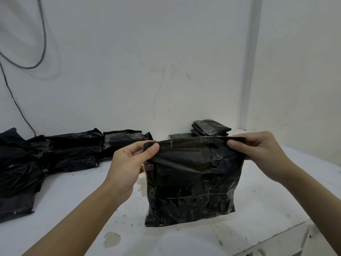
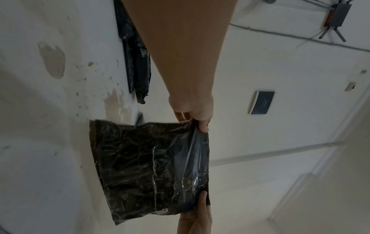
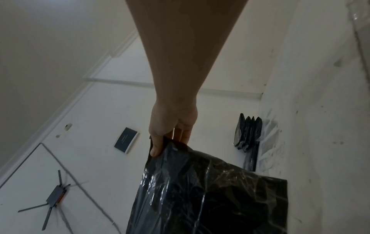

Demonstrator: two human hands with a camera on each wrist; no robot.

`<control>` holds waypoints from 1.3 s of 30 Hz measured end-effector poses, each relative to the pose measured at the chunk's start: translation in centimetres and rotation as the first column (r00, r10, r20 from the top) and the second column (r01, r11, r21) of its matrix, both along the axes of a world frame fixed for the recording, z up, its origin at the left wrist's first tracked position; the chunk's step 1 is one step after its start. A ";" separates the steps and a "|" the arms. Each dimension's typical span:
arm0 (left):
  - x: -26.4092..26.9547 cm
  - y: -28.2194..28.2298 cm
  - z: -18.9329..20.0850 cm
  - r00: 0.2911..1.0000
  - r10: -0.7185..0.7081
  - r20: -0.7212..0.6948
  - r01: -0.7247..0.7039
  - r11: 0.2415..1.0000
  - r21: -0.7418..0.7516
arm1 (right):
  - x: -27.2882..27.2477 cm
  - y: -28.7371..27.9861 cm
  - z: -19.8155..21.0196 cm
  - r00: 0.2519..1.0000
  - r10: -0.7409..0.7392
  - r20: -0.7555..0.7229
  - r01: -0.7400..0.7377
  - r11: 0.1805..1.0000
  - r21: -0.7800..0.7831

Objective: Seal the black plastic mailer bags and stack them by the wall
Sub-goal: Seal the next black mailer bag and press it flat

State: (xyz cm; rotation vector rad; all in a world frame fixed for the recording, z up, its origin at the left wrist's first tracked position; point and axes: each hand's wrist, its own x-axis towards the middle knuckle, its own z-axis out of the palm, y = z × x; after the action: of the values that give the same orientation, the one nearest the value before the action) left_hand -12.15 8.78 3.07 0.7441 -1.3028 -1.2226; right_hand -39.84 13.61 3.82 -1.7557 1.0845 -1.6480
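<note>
Both hands pinch the bag (image 1: 191, 182) at its folded top edge: left hand (image 1: 129, 163) on the left corner, thumb over the flap; right hand (image 1: 258, 154) on the right corner, same thumb-on-front pinch. Bag hangs upright over the middle of the tabletop (image 1: 73, 200), bottom edge at or just above the surface; contact not clear. Flap looks folded over but I can't tell whether the adhesive has bonded along the full width. Risks, as I judge them: film is thin and crinkled, so uneven pull between the corners could set the flap skewed or trap a wrinkle, leaving a gap in the seal. Pinch is only at the corners, so the middle of the flap may lift unless pressed down. Contents sag low; a slipping corner would swing the bag. Stack (image 1: 212, 128) sits at the back edge against the wall (image 1: 166, 52), near the right corner; a slick bag put on crooked could slide off. Unsealed pile (image 1: 46, 156) lies at the left edge.
</note>
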 end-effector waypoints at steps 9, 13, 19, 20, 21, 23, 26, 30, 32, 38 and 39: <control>-1.5 -0.1 0.2 0.999 -0.014 0.036 0.014 1.000 0.016 | -2.1 -0.1 -0.2 0.998 -0.021 0.056 0.018 0.998 0.062; -2.4 0.0 0.0 0.999 0.024 0.032 -0.024 1.000 0.000 | -2.7 0.0 -0.2 0.996 -0.070 0.058 0.067 0.997 0.049; -3.2 0.3 0.0 0.999 0.036 0.020 -0.036 0.999 -0.009 | -3.2 0.3 -0.2 0.996 -0.061 0.071 0.056 0.996 0.065; -3.3 0.4 0.0 0.999 0.038 0.022 -0.038 0.999 -0.009 | -3.3 0.3 -0.2 0.995 -0.059 0.076 0.054 0.996 0.066; -3.3 0.4 0.0 0.999 0.040 0.022 -0.040 0.999 -0.008 | -3.4 0.4 -0.2 0.995 -0.055 0.077 0.050 0.997 0.064; -3.4 0.4 0.1 0.999 0.041 0.027 -0.041 0.999 -0.003 | -3.5 0.4 -0.3 0.996 -0.054 0.073 0.049 0.997 0.058; -3.4 0.6 0.2 0.998 0.048 0.048 -0.048 0.999 0.002 | -3.7 0.3 -0.3 0.996 -0.053 0.068 0.049 0.997 0.055; -3.4 0.8 0.5 0.997 0.042 0.068 -0.043 0.999 0.009 | -3.7 0.2 -0.3 0.996 -0.057 0.064 0.053 0.997 0.054; -3.4 0.8 0.5 0.994 0.051 0.092 -0.052 0.999 0.013 | -3.8 0.1 -0.2 0.997 -0.057 0.061 0.054 0.997 0.056; -3.3 1.2 0.5 0.995 0.014 0.095 -0.021 0.998 0.067 | -4.2 0.4 0.3 0.998 -0.049 0.033 0.047 0.996 0.077; -3.3 1.3 0.6 0.997 -0.003 0.080 -0.004 0.996 0.088 | -4.4 0.5 0.5 0.998 -0.049 0.038 0.045 0.995 0.091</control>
State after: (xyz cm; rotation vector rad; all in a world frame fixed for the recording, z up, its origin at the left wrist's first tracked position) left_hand -15.45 10.08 3.62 0.8641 -1.3200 -1.2673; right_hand -44.28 14.13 4.34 -1.6444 1.1709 -1.6290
